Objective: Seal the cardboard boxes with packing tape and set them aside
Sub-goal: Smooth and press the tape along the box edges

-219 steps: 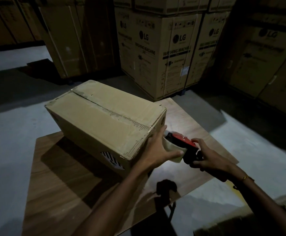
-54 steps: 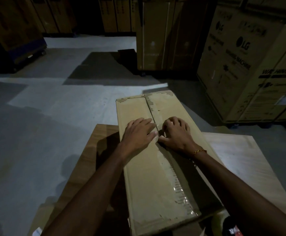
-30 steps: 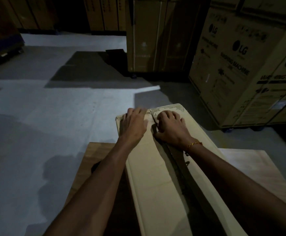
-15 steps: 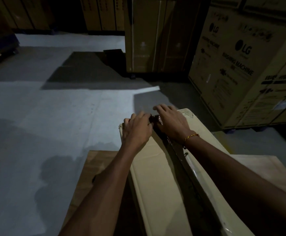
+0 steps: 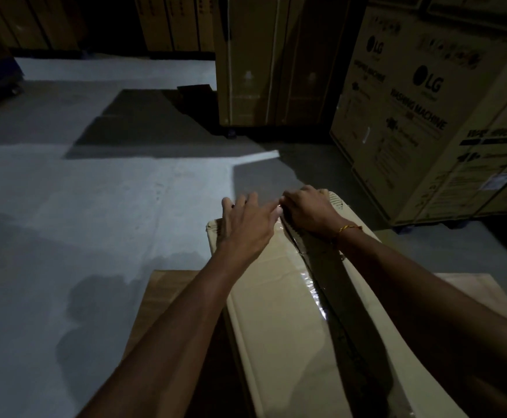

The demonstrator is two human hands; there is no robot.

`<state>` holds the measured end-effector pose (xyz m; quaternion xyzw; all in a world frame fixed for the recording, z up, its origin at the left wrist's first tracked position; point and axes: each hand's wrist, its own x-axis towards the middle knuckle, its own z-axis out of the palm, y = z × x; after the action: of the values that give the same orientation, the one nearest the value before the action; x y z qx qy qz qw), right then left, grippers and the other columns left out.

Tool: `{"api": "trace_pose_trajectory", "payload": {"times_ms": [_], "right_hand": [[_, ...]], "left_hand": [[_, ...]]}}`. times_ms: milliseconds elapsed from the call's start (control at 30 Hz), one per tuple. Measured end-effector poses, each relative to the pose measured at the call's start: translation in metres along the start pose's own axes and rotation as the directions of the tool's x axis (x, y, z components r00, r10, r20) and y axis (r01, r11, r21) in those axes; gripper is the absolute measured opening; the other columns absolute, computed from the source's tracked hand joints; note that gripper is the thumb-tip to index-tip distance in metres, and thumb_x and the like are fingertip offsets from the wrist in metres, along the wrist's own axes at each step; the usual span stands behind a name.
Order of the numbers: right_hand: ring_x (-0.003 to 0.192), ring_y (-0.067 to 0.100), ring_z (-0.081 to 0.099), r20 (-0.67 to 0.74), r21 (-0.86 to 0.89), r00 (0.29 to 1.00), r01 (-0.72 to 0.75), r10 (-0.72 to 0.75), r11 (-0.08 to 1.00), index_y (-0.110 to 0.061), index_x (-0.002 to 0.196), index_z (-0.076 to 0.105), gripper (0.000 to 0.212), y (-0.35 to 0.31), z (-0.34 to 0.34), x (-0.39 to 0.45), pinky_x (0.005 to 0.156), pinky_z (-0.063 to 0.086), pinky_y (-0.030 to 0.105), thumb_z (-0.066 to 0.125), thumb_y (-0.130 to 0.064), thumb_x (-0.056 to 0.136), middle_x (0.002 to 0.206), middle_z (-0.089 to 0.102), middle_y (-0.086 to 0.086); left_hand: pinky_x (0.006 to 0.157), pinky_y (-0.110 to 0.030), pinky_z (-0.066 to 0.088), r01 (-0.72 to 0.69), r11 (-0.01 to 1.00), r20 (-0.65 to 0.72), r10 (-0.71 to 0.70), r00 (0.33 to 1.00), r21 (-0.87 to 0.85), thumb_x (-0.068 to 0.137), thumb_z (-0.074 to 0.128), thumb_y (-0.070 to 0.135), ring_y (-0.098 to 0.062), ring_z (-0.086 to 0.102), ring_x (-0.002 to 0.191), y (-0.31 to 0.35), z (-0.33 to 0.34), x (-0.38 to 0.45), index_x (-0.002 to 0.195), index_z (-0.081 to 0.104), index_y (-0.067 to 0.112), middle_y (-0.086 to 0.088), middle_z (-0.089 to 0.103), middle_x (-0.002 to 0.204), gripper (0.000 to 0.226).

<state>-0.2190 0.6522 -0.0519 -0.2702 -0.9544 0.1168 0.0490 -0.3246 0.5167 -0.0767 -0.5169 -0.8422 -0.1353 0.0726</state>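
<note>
Head view, near to far: a long tan cardboard box (image 5: 276,321) lies on a brown wooden desk (image 5: 167,294), a strip of clear glossy packing tape (image 5: 314,292) running along its top seam. At the box's far end the left hand (image 5: 247,223) lies flat, fingers straight and slightly spread, reaching over the far edge. Beside it the right hand (image 5: 309,209), a thin gold bracelet (image 5: 347,229) on its wrist, presses down over the seam, fingers bent over the edge. Beyond, grey concrete floor (image 5: 95,206) and tall printed washing-machine cartons (image 5: 427,116).

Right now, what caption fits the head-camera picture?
Both hands, left hand and right hand, press tape onto a cardboard box.
</note>
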Motion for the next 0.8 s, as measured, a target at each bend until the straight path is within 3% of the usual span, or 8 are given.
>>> {"api": "trace_pose_trajectory", "payload": {"times_ms": [67, 167, 267, 367, 533, 633, 700, 800], "right_hand": [[0.126, 0.031, 0.051, 0.043, -0.031, 0.998, 0.038, -0.037, 0.999, -0.018, 0.120, 0.061, 0.025, 0.005, 0.000, -0.010, 0.102, 0.036, 0.048, 0.044, -0.030, 0.106, 0.125, 0.063, 0.010], [0.148, 0.030, 0.030, 0.034, -0.063, 0.990, 0.137, -0.136, 0.988, -0.009, 0.152, 0.040, 0.049, 0.005, -0.003, -0.032, 0.125, 0.014, 0.039, 0.038, -0.029, 0.108, 0.158, 0.039, 0.013], [0.156, 0.025, 0.010, 0.052, -0.113, 0.986, 0.162, -0.157, 0.980, -0.008, 0.160, 0.022, 0.055, 0.002, -0.005, -0.052, 0.117, -0.017, 0.018, 0.027, -0.033, 0.112, 0.168, 0.018, 0.012], [0.157, 0.022, 0.001, 0.084, -0.113, 0.990, 0.124, -0.115, 0.986, -0.021, 0.163, 0.015, 0.071, 0.003, -0.001, -0.074, 0.128, 0.004, 0.042, 0.008, -0.057, 0.103, 0.171, 0.007, 0.002], [0.156, 0.014, -0.008, 0.157, -0.112, 0.975, 0.174, -0.156, 0.978, -0.033, 0.163, 0.005, 0.070, 0.008, -0.001, -0.120, 0.126, 0.000, 0.041, 0.003, -0.063, 0.099, 0.169, -0.004, -0.012], [0.157, 0.015, -0.002, 0.135, -0.120, 0.978, 0.176, -0.160, 0.977, -0.034, 0.162, 0.011, 0.068, 0.008, -0.001, -0.131, 0.126, 0.004, 0.041, 0.008, -0.062, 0.101, 0.170, 0.002, -0.012], [0.157, 0.017, 0.003, 0.120, -0.119, 0.982, 0.158, -0.144, 0.980, -0.033, 0.162, 0.017, 0.068, 0.007, -0.002, -0.131, 0.127, 0.010, 0.043, 0.013, -0.062, 0.101, 0.170, 0.009, -0.009], [0.157, 0.021, 0.008, 0.105, -0.122, 0.987, 0.137, -0.124, 0.983, -0.030, 0.161, 0.022, 0.073, 0.004, -0.003, -0.137, 0.126, 0.014, 0.044, 0.011, -0.066, 0.099, 0.170, 0.015, -0.005]], "left_hand": [[0.097, -0.045, 0.034, -0.036, 0.999, 0.028, 0.036, 0.999, -0.026, 0.109, 0.023, 0.046, -0.024, 0.054, 0.107, 0.001, 0.000, 0.009, 0.129, 0.056, 0.036, -0.004, 0.059, 0.114, 0.040], [0.099, -0.051, 0.039, -0.019, 0.984, 0.065, 0.031, 0.997, -0.175, 0.109, 0.026, 0.044, -0.024, 0.059, 0.103, -0.001, 0.002, 0.013, 0.112, 0.057, 0.033, -0.001, 0.062, 0.110, 0.034], [0.094, -0.049, 0.038, 0.018, 0.980, 0.048, -0.009, 0.999, -0.197, 0.109, 0.029, 0.041, -0.023, 0.060, 0.095, 0.002, 0.000, 0.016, 0.094, 0.052, 0.033, 0.002, 0.062, 0.103, 0.028], [0.093, -0.048, 0.037, 0.060, 0.985, 0.048, -0.053, 0.997, -0.162, 0.108, 0.028, 0.044, -0.026, 0.062, 0.094, 0.004, 0.001, 0.020, 0.090, 0.056, 0.029, 0.000, 0.068, 0.103, 0.036], [0.091, -0.045, 0.033, 0.078, 0.992, 0.064, -0.072, 0.995, -0.097, 0.109, 0.025, 0.045, -0.027, 0.062, 0.095, 0.009, -0.003, 0.019, 0.106, 0.067, 0.027, -0.004, 0.072, 0.104, 0.045], [0.098, -0.046, 0.033, 0.035, 0.999, 0.062, -0.033, 0.998, -0.035, 0.110, 0.025, 0.039, -0.027, 0.056, 0.115, 0.014, -0.006, 0.011, 0.121, 0.062, 0.026, -0.006, 0.066, 0.125, 0.041], [0.118, -0.050, 0.022, -0.009, 0.999, 0.108, 0.013, 0.994, -0.035, 0.110, 0.022, 0.039, -0.027, 0.033, 0.146, 0.017, -0.004, 0.000, 0.152, 0.038, 0.022, -0.005, 0.039, 0.159, 0.048], [0.126, -0.048, 0.001, -0.086, 0.996, 0.174, 0.090, 0.981, -0.030, 0.109, 0.016, 0.046, -0.022, -0.001, 0.157, 0.025, -0.004, -0.023, 0.163, 0.006, 0.021, 0.000, 0.003, 0.171, 0.060]]}}
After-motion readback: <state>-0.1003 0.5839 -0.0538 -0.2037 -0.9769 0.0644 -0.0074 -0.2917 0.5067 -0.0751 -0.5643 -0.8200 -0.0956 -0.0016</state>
